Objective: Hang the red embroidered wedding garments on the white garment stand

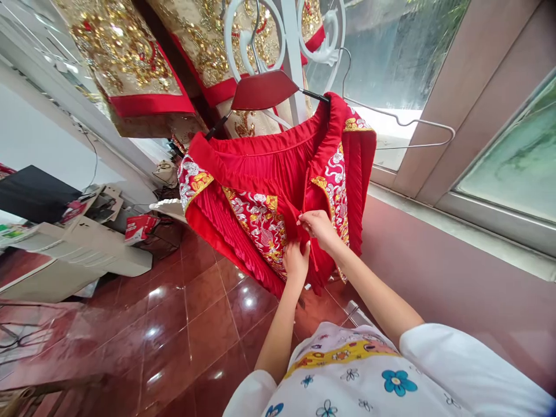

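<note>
A red pleated skirt [260, 168] with gold and white embroidered panels hangs from a dark red hanger [264, 90] on a white metal rack [291, 52]. My left hand [296, 260] grips the lower edge of the middle embroidered panel. Just above and to its right, my right hand [319, 227] pinches the red fabric beside that panel. Both hands are close together at the skirt's front opening.
More gold-embroidered garments [125, 58] hang behind on the left. An empty wire hanger [399, 119] hangs by the window. A white printer [82, 249] with boxes and papers stands at left on the glossy red tile floor [186, 336]. A pink wall is at right.
</note>
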`<state>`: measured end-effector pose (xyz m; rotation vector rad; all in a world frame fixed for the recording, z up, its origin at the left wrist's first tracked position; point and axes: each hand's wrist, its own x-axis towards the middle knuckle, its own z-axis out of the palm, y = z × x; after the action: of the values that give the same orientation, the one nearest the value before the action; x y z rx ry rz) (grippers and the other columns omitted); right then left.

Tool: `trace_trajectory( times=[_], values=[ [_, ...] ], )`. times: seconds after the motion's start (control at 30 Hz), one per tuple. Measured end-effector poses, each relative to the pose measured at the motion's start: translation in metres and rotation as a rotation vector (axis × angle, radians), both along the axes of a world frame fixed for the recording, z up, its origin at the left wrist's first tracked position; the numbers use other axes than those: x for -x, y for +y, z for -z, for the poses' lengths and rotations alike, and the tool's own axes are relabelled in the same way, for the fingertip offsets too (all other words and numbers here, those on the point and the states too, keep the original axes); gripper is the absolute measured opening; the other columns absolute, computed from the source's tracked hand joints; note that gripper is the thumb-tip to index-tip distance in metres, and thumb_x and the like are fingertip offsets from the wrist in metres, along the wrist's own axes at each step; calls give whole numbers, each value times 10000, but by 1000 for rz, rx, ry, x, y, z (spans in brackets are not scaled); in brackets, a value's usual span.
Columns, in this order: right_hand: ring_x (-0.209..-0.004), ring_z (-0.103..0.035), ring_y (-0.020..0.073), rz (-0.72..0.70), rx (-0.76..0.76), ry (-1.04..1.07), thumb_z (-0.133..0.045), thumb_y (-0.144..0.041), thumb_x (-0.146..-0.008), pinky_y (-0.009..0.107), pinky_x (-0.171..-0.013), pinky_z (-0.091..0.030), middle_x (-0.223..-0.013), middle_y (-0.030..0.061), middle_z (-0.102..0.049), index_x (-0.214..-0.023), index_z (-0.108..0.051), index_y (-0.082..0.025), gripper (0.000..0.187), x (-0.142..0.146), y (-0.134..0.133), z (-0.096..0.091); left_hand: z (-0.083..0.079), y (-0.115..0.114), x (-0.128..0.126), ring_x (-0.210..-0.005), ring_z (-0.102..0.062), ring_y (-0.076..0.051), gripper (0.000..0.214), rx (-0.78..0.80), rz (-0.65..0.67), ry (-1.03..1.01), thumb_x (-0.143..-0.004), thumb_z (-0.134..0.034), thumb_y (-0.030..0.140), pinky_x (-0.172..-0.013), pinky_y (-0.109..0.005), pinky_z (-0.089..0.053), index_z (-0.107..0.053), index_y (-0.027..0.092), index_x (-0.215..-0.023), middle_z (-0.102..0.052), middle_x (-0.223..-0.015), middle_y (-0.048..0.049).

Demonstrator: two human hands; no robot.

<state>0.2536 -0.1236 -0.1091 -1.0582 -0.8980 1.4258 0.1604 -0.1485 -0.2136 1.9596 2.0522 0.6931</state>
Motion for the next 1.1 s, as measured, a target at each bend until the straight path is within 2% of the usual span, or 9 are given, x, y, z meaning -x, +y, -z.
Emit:
trace_trajectory(
  times=[0.13, 0.3, 0.53, 0.67, 0.73, 0.83, 0.97, 1.03, 1.1],
  values=[
    [-339, -241, 37, 6, -1, 53, -539, -271, -652, 214, -382, -140, -345, -63, -369, -518, -568, -136, 192, 7, -6, 9, -31, 15, -3, -976, -589, -273, 304, -255, 1, 25, -825, -504, 296, -846, -351, -411, -588, 103, -1045, -647, -990, -158],
    [-314, -233, 38, 7, 11, 108, -533, -234, -661, 215, -364, -126, -337, -46, -412, -524, -554, -137, 169, 8, -1, 5, -41, 33, -10, -832, -622, -231, 255, -189, 28, 13, -869, -381, 174, -720, -296, -412, -634, 143, -867, -667, -841, -127],
    [-289, -197, 18, -8, 79, 190, -439, -108, -708, 189, -341, -98, -339, -73, -355, -531, -500, -127, 188, 8, 19, -47, -37, 21, -8, -751, -629, -220, 350, -249, 6, -70, -935, -342, 303, -643, -275, -376, -643, 132, -882, -672, -816, -137],
    [-286, -178, 13, 4, 20, 181, -419, -79, -727, 186, -342, -96, -333, -78, -335, -496, -459, -135, 241, 10, 28, -84, -44, 25, -13, -717, -628, -208, 398, -273, 4, -49, -944, -327, 343, -628, -269, -361, -635, 131, -808, -670, -771, -133],
    [-293, -188, 18, 44, -32, 142, -417, -76, -722, 193, -350, -113, -338, -76, -337, -484, -446, -143, 249, 10, 30, -91, -46, 28, -17, -736, -632, -210, 418, -286, 15, -43, -949, -308, 351, -634, -269, -361, -628, 134, -791, -673, -779, -133],
    [-329, -264, 41, 130, -177, -39, -439, -111, -729, 204, -382, -187, -355, -61, -359, -480, -468, -145, 253, 8, 30, -79, -45, 28, -19, -756, -637, -217, 423, -257, 41, -43, -950, -295, 347, -636, -271, -363, -624, 138, -788, -678, -801, -136],
    [-456, -399, 88, 394, -468, -539, -474, -260, -794, 228, -495, -298, -455, -22, -455, -542, -538, -147, 284, -3, 25, -47, -46, 21, -10, -706, -635, -221, 387, -227, 36, -65, -937, -328, 374, -604, -274, -343, -622, 153, -818, -679, -770, -125],
    [-531, -463, 114, 517, -515, -772, -486, -330, -813, 240, -551, -332, -557, -1, -535, -654, -583, -154, 256, -7, 23, -36, -48, 16, -5, -705, -632, -215, 365, -234, 31, -107, -931, -341, 370, -597, -270, -335, -622, 168, -816, -681, -779, -116],
    [-604, -524, 145, 518, -514, -939, -515, -358, -811, 252, -585, -356, -676, 23, -606, -832, -608, -163, 217, -7, 22, -30, -50, 11, -1, -711, -627, -207, 335, -233, 19, -159, -925, -355, 334, -600, -267, -334, -620, 178, -793, -684, -787, -109]
  ],
)
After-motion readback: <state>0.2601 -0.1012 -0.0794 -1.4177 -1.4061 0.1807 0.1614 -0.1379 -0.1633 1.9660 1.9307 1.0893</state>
